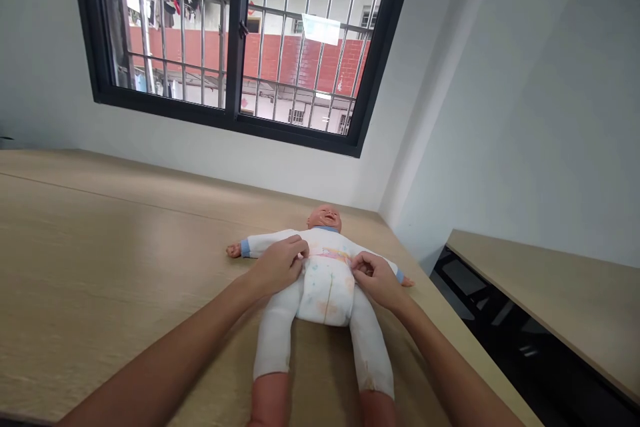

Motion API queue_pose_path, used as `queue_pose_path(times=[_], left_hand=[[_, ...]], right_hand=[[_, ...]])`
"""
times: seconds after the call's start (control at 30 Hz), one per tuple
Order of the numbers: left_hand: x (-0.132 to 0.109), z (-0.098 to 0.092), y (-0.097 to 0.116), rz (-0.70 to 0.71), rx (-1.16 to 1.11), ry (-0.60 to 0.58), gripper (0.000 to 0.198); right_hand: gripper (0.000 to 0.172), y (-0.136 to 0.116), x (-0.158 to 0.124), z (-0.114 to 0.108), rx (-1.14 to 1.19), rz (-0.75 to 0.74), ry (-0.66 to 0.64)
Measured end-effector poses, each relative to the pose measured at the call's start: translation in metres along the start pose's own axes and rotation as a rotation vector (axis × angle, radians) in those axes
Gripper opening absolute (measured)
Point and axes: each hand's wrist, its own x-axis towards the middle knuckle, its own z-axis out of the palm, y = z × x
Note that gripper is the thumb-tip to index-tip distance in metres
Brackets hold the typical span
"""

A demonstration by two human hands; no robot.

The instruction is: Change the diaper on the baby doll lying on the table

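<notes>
A baby doll (277,327) in a white suit with blue cuffs lies on its back on the wooden table, head away from me, arms spread. Around its hips sits a white diaper (315,293) with pale prints and a coloured band at the waist. My left hand (281,265) is closed at the diaper's left edge, fingertips curled in at the waist. At the opposite edge, my right hand (376,276) pinches the diaper's side near the waist. The fingers partly hide both edges, so the tabs cannot be made out.
The wooden table (125,267) reaches to the wall below a barred window (233,40). Its right edge runs close beside my right forearm. Beyond a gap stands another wooden surface (560,293) with a glossy black front (505,320).
</notes>
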Motion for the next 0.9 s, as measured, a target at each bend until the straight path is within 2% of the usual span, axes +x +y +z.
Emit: queue_pose_path(times=[0.23,0.33,0.47,0.57,0.7,0.8,0.9], left_hand=[[0.0,0.005,0.001,-0.032,-0.079,0.046,0.02],[0.001,0.005,0.006,-0.065,-0.16,0.061,0.017],[0.001,0.005,0.008,-0.077,-0.2,-0.005,0.028],[0.005,0.008,0.007,-0.09,-0.195,-0.056,0.027],[0.02,0.016,0.01,-0.22,-0.082,-0.106,0.029],[0.032,0.022,0.015,-0.315,0.061,-0.151,0.035],[0.038,0.027,0.018,-0.327,0.161,-0.146,0.032]], right_hand=[[0.014,0.003,0.0,0.013,-0.055,-0.041,0.144],[0.02,0.004,0.0,0.016,-0.057,-0.018,0.157],[0.024,0.006,0.002,0.02,-0.096,-0.016,0.158],[0.03,0.004,0.003,0.022,-0.13,0.041,0.173],[0.038,0.003,0.004,0.025,-0.179,0.121,0.166],[0.041,0.007,0.004,0.025,-0.212,0.097,0.138],[0.041,0.012,0.004,0.024,-0.206,0.062,0.119]])
